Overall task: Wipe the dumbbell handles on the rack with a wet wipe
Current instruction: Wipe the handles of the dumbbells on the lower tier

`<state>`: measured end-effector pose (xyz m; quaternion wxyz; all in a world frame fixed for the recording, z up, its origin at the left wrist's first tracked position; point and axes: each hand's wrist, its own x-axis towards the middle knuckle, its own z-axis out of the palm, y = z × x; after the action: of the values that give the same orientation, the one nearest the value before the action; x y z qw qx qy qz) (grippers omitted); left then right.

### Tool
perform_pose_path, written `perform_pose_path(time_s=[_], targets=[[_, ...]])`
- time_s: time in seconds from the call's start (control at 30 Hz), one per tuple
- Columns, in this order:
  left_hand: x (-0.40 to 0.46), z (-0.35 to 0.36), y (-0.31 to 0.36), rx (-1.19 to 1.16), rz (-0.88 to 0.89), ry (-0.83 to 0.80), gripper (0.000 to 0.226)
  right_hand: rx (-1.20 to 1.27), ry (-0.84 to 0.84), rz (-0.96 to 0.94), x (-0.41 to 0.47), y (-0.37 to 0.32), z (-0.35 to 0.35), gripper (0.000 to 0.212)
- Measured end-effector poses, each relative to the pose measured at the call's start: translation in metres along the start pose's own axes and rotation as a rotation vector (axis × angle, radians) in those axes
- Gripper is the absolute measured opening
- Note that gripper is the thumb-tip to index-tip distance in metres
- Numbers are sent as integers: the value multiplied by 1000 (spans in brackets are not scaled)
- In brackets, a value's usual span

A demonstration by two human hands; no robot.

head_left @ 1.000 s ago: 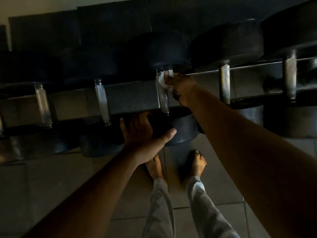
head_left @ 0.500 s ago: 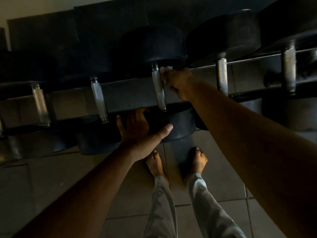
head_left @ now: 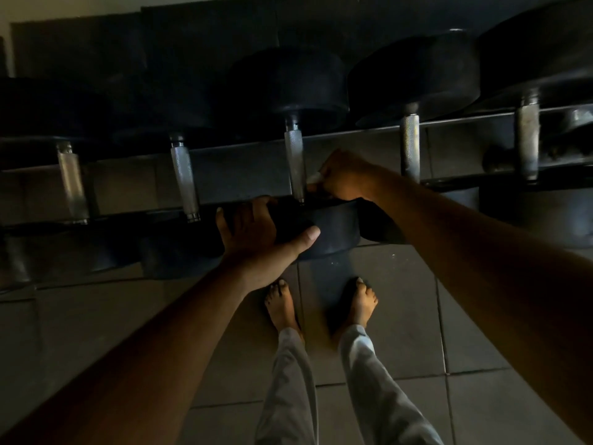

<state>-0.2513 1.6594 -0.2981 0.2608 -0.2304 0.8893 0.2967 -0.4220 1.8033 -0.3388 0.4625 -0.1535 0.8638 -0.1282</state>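
**Head view: one hand steadies a dumbbell, the other holds a wipe at its handle**

Head camera looks down over grey trouser legs (head_left: 369, 390) and two bare feet (head_left: 282, 303) on a tiled floor (head_left: 407, 319) at the bottom centre of the frame. Both forearms reach up from the lower corners.

Just above the feet, the left hand (head_left: 256, 239) rests on the near black head of the middle dumbbell (head_left: 333, 229). Its fingers are spread fairly wide and curl over the top edge of that head, with the thumb stretched out to the right along its side.

A little higher and to the right, the right hand (head_left: 343, 178) is closed into a loose fist, its fingers pinching a small white wet wipe (head_left: 313, 178) (only a pale sliver shows past the knuckles). The wipe sits at the lower end of the knurled middle handle (head_left: 295, 162), touching it or just beside it; the dim light does not settle which.

Across the middle of the frame runs the dark rack (head_left: 244, 175), carrying a row of dumbbells. Other metal handles stand to the left (head_left: 184, 178) and to the right (head_left: 410, 142) of the middle one. Farthest off, along the upper frame, sit the far black heads (head_left: 414, 75), very dark.
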Motion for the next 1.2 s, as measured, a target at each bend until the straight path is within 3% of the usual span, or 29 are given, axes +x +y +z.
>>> perform_pose_path(time_s=[0.07,0.13,0.2,0.27,0.4,0.5,0.63,0.77,1.2], targets=[[0,-1,0,-4,5,-8,97,-73,53,-60,-9,-2,-9,21],[0,-1,0,-14,15,-6,99,-100,204,-113,-18,-12,-26,27],[0,0,0,-15,23,10,105,-52,457,-216,-24,-27,-36,25],[0,2,-1,-16,35,21,106,-118,563,-290,-25,-43,-38,27],[-3,4,-5,-21,58,52,100,-486,520,-342,-13,-65,-35,31],[-14,7,-8,-52,97,131,111,-627,536,-322,-8,-67,-33,29],[-32,10,-14,-187,50,99,112,-693,516,-313,-10,-71,-27,31],[-34,6,-24,-220,24,59,99,-742,470,-345,-17,-73,-31,36],[-35,2,-23,-239,58,62,90,-838,68,-369,-22,-86,-30,38]])
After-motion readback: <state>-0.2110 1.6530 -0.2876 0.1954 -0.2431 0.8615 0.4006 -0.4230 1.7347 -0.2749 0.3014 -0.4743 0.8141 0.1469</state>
